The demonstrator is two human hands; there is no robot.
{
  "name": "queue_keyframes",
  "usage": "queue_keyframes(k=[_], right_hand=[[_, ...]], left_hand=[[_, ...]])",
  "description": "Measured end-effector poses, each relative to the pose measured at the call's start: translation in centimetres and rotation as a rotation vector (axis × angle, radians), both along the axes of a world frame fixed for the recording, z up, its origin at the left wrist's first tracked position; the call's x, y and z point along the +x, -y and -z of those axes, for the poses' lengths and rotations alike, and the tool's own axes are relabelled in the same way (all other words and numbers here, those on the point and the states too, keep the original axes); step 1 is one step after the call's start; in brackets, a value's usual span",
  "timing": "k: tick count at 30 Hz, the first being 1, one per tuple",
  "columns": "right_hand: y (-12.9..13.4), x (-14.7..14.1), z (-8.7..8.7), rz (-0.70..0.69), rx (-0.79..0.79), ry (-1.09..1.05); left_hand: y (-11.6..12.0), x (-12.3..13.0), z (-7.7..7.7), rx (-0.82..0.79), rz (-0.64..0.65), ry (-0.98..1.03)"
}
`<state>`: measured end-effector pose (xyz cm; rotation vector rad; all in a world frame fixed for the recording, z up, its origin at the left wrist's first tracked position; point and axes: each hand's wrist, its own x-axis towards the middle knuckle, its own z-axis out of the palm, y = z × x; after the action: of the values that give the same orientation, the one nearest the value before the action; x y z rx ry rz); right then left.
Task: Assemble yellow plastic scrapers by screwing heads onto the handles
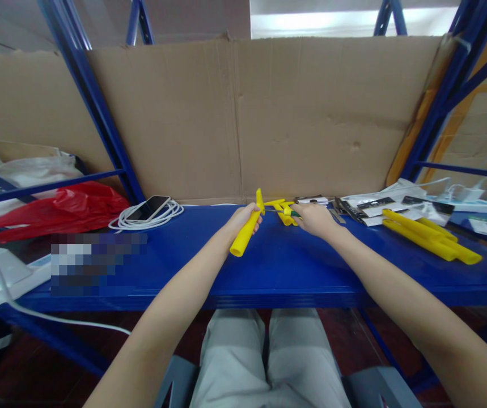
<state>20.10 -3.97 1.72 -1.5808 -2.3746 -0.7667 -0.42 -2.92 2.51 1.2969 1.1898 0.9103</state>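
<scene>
My left hand (pixel 246 217) is closed around a yellow plastic handle (pixel 242 239), a round tube with a narrower flared end at the top. Tilted, its open lower end points toward me. My right hand (pixel 316 219) grips a screwdriver (pixel 296 214) with a partly visible green handle. Its thin metal shaft points left and reaches the upper part of the yellow handle; whether the tip sits in a screw is too small to tell. Just behind, between my hands, lie more yellow plastic pieces (pixel 286 220), partly covered by the screwdriver and my right fingers.
Several yellow tubes (pixel 432 238) lie on the blue table (pixel 294 272) at right, near plastic packets (pixel 379 207) and metal strips (pixel 337 214). A phone (pixel 148 208) rests on a coiled white cable (pixel 170 214) at left, near a red bag (pixel 64 209). Cardboard (pixel 311 113) stands behind.
</scene>
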Motion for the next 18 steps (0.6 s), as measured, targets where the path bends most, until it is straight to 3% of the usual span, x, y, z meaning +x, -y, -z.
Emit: queue_keyframes(k=[7, 13, 18], right_hand=[[-0.1, -0.2, 0.0, -0.036, 0.046, 0.082], [-0.6, 0.0, 0.7, -0.037, 0.065, -0.007], [-0.8, 0.1, 0.8, -0.027, -0.018, 0.041]], left_hand=[[0.1, 0.2, -0.1, 0.011, -0.040, -0.013], [0.8, 0.7, -0.1, 0.053, -0.073, -0.028], [1.4, 0.9, -0.4, 0.064, -0.108, -0.063]])
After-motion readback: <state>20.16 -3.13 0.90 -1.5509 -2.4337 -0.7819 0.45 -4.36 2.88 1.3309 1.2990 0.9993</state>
